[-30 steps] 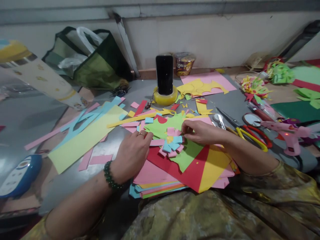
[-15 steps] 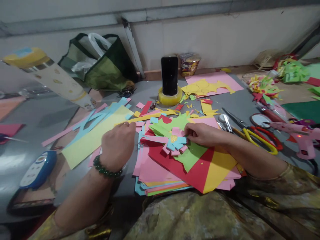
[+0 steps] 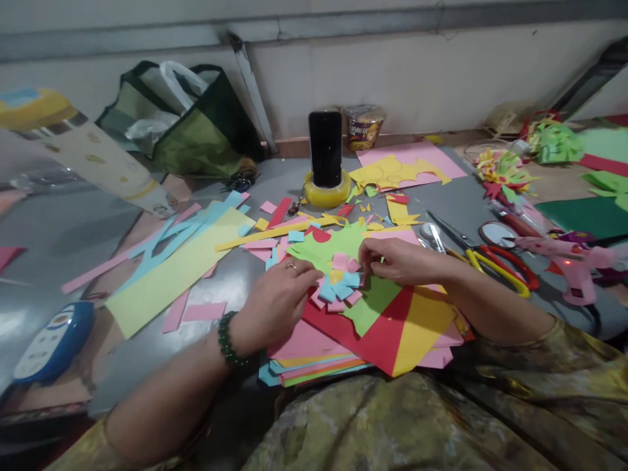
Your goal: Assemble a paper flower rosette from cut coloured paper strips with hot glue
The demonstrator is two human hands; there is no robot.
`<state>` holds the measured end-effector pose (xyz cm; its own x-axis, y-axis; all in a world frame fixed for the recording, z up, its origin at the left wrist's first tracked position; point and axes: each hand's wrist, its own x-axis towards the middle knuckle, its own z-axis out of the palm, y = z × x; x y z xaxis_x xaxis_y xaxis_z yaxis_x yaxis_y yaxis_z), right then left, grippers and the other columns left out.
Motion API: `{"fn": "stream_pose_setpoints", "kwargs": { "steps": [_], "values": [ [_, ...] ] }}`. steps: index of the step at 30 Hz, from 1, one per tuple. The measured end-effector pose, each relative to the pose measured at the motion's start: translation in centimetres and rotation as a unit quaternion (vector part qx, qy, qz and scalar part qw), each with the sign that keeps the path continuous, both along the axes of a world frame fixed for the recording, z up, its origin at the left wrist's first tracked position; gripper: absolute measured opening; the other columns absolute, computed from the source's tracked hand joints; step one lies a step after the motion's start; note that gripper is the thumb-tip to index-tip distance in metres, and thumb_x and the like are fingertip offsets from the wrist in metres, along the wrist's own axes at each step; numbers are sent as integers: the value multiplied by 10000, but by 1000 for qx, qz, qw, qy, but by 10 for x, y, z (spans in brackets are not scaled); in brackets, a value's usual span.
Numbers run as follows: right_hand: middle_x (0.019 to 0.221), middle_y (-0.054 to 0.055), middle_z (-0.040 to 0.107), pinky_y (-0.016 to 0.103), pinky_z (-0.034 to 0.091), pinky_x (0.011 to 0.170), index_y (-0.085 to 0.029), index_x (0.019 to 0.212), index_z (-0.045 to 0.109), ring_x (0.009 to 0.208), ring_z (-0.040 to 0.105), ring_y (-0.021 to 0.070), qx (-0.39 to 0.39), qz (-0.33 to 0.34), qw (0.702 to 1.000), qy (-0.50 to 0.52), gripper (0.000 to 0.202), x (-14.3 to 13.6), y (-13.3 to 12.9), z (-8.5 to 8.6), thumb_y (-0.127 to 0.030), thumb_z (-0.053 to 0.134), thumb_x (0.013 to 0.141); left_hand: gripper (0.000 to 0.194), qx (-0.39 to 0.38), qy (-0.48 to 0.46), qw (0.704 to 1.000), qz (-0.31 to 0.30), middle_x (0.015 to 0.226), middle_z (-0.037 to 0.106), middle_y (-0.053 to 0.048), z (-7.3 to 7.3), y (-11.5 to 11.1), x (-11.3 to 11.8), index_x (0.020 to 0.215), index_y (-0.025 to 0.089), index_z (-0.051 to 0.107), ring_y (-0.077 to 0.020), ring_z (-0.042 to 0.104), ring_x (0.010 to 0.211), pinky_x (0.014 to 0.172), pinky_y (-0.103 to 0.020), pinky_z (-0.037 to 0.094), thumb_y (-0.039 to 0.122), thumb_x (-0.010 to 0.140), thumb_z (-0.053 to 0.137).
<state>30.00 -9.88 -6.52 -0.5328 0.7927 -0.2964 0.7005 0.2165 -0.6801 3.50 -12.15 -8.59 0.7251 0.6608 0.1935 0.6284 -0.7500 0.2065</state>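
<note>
A paper flower (image 3: 338,280) with pink and light-blue petals around a yellow centre lies over a green paper piece (image 3: 375,304) on a stack of coloured sheets (image 3: 314,337). My left hand (image 3: 279,297), with a ring and a green bead bracelet, has its fingers closed at the flower's left edge. At the right edge, my right hand (image 3: 395,260) pinches the flower between thumb and fingers. The fingertips hide just where each hand grips.
To the right lie scissors (image 3: 500,268) and a pink glue gun (image 3: 572,261). A phone (image 3: 326,147) stands in a yellow tape roll (image 3: 326,193). Paper strips (image 3: 181,268) spread at left, near a blue-and-white case (image 3: 53,340) and a tumbler (image 3: 108,157).
My left hand has moved right and down, from the strips beside the stack to the flower's left edge. My right hand stays at the flower. The view has shifted slightly right.
</note>
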Motion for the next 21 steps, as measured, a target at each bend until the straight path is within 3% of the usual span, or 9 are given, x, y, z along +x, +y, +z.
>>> {"fn": "stream_pose_setpoints", "kwargs": {
  "steps": [3, 7, 10, 13, 16, 19, 21],
  "values": [
    [907, 56, 742, 240, 455, 667, -204, 905, 554, 788, 663, 163, -10, 47, 999, -13, 146, 1, -4, 9, -85, 490, 850, 351, -39, 26, 999, -11, 1049, 721, -94, -7, 0, 8, 1055, 176, 696, -222, 648, 935, 816, -350, 549, 60, 913, 396],
    [867, 54, 732, 261, 433, 633, -206, 915, 622, 709, 633, 168, 73, 62, 993, -66, 90, 14, -29, 26, -203, 534, 894, 393, -47, 45, 998, -9, 1074, 714, -114, -7, 2, 9, 1031, 160, 705, -241, 651, 942, 817, -379, 551, 23, 884, 368],
    [872, 53, 736, 272, 467, 648, -222, 948, 652, 731, 656, 173, 119, -6, 993, -18, 198, 37, -64, 37, -348, 500, 946, 428, -33, 36, 999, -20, 1086, 725, -127, -8, 3, 8, 1081, 158, 703, -245, 667, 929, 802, -378, 557, 19, 869, 359],
    [798, 48, 723, 275, 493, 625, -231, 882, 649, 699, 661, 176, 166, -136, 977, 8, 273, 69, -99, 38, -451, 501, 947, 469, -17, 36, 999, -32, 1099, 735, -134, -10, 3, 6, 1130, 163, 705, -247, 687, 913, 771, -366, 566, 28, 878, 334],
    [652, 27, 654, 295, 477, 543, -246, 735, 591, 587, 606, 183, 233, -327, 916, -14, 348, 104, -126, 28, -544, 531, 905, 497, 7, 43, 998, -42, 1122, 739, -141, -15, 6, 3, 1146, 160, 717, -264, 697, 949, 790, -374, 575, 30, 853, 338],
    [568, 22, 556, 332, 449, 516, -262, 660, 523, 534, 531, 196, 292, -523, 798, -56, 384, 130, -143, 19, -592, 546, 855, 503, 17, 27, 998, -53, 1121, 736, -151, -19, 7, 3, 1138, 149, 723, -274, 687, 1000, 824, -379, 575, 30, 832, 342],
    [581, 45, 539, 384, 464, 578, -273, 641, 480, 580, 543, 231, 310, -618, 713, -116, 368, 139, -149, 13, -577, 566, 829, 501, 5, 17, 998, -53, 1106, 733, -144, -19, 6, 4, 1120, 151, 722, -257, 681, 989, 830, -365, 571, 19, 834, 332]
  ]
}}
